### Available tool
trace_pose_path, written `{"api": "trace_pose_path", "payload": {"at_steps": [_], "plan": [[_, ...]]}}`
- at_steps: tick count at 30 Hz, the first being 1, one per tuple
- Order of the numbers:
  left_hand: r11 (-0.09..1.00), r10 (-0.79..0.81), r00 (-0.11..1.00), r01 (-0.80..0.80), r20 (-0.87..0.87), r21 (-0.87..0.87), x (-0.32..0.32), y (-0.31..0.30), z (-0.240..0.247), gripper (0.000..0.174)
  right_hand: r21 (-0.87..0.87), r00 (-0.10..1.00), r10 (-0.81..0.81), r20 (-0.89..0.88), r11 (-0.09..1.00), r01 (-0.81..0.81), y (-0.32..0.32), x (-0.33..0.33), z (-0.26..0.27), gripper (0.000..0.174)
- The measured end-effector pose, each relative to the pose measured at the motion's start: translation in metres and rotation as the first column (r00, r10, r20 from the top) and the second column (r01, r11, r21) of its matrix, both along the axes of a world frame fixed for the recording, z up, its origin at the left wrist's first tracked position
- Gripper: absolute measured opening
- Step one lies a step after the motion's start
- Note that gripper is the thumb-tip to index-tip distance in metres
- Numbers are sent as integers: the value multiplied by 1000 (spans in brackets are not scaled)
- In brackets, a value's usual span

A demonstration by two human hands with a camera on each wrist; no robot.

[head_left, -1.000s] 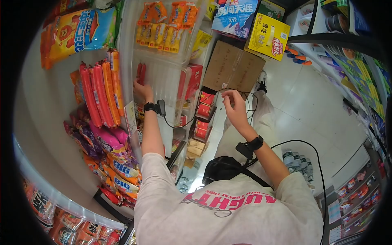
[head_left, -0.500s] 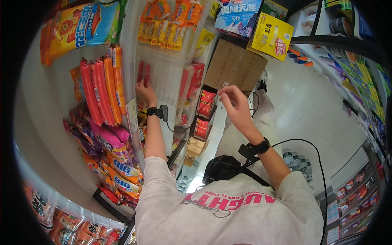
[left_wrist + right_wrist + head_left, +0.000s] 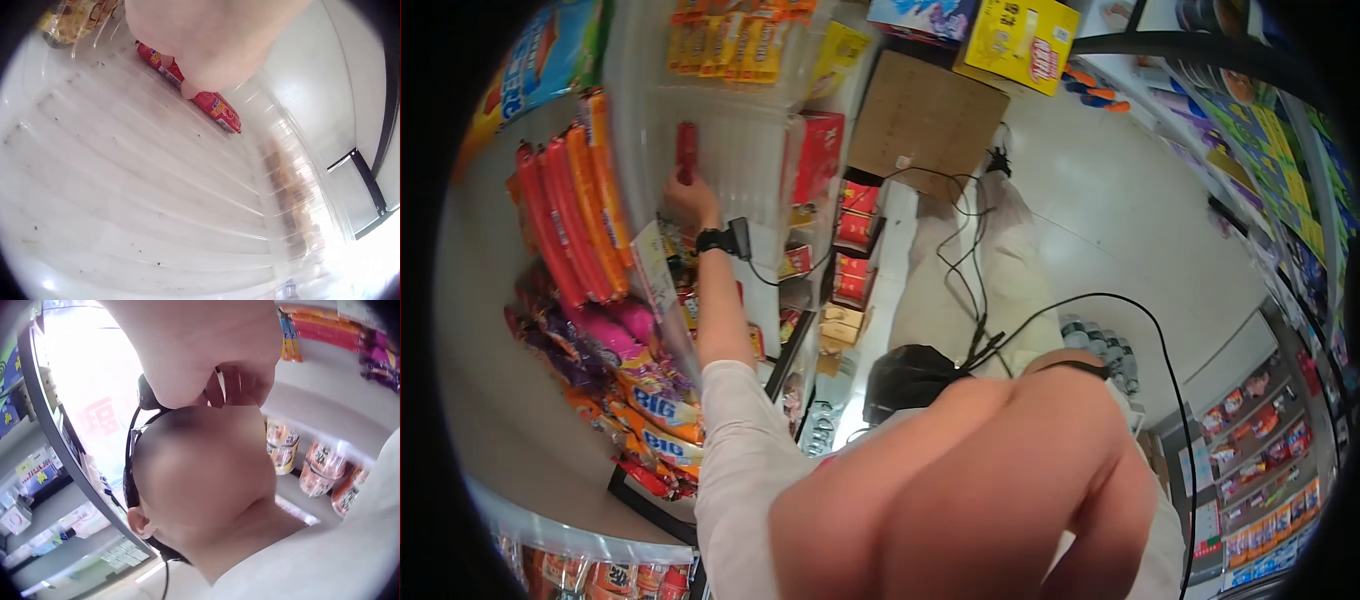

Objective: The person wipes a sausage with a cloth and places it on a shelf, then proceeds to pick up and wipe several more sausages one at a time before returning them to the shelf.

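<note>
My left hand (image 3: 692,203) reaches into a clear plastic bin (image 3: 131,187) with a ribbed bottom. It grips a short red-wrapped sausage (image 3: 219,111), which lies slantwise under the fingers in the left wrist view. In the head view the upper end of that sausage sticks out past the fingertips. Large and blurred, my right hand (image 3: 990,470) is raised close in front of the head camera. The right wrist view has this hand (image 3: 206,350) at the person's forehead, its fingers loosely bent and nothing visible in them.
Long red and orange sausages (image 3: 570,220) and bagged snacks (image 3: 655,405) fill the shelf at left. Beyond the bin are small orange packets (image 3: 730,45). A cardboard box (image 3: 925,125) and a yellow carton (image 3: 1020,40) stand ahead. A black cable (image 3: 1155,340) hangs at the right.
My right hand has risen from over the legs to the head. The left hand keeps its hold on the sausage in the bin. The head view has shifted to the right.
</note>
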State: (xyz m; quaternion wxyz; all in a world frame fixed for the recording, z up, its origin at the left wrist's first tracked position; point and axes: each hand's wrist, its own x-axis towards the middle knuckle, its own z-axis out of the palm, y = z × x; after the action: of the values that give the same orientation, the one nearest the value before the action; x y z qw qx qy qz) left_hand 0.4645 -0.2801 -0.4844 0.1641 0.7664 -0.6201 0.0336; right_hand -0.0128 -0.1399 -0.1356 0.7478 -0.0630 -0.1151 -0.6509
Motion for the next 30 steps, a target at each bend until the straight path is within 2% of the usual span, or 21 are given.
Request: {"api": "trace_pose_path", "payload": {"at_steps": [2,4,5,8,11,14,17,20,22,24,25,28,29,30], "plan": [[999,-10,999,8,-53,-34,14,-3,-15,24,-25,995,72,68,997,-71,0,-3,11,21],[999,31,998,-32,-52,-13,5,-3,-6,26,-42,986,120,116,992,-116,1,-2,21,21],[999,49,998,-48,-31,10,-1,-1,1,27,-44,981,145,131,989,-141,1,-2,23,22],[994,-18,996,27,84,-105,-1,-4,0,29,-56,966,198,166,980,-191,-1,-4,28,22],[1000,24,997,-24,-69,-4,10,-6,-6,30,-38,955,237,180,971,-234,-1,-8,24,23],[1000,12,1000,-12,-4,-10,6,-4,-5,31,-12,936,292,199,955,-295,0,-6,17,24],[1000,12,998,-13,68,16,-8,-1,11,31,47,933,305,189,947,-319,-3,-4,5,26],[999,16,999,-17,40,29,0,-3,8,31,152,944,301,138,935,-321,2,-2,-19,28],[998,37,996,-40,80,39,-13,-4,15,31,229,964,241,110,938,-260,10,7,-39,29],[996,52,994,-59,96,68,-20,-6,20,31,298,969,246,22,924,-241,19,10,-51,30],[998,57,991,-60,123,26,-19,-7,18,30,332,968,250,-21,915,-229,23,10,-57,30],[995,91,994,-94,66,36,-30,-10,30,30,351,962,265,68,896,-271,34,13,-74,28],[993,114,992,-116,62,34,-38,-9,35,29,381,965,261,-19,894,-234,34,16,-72,30],[990,135,989,-137,56,32,-44,-9,37,28,389,965,260,-23,892,-231,36,17,-71,30]]}}
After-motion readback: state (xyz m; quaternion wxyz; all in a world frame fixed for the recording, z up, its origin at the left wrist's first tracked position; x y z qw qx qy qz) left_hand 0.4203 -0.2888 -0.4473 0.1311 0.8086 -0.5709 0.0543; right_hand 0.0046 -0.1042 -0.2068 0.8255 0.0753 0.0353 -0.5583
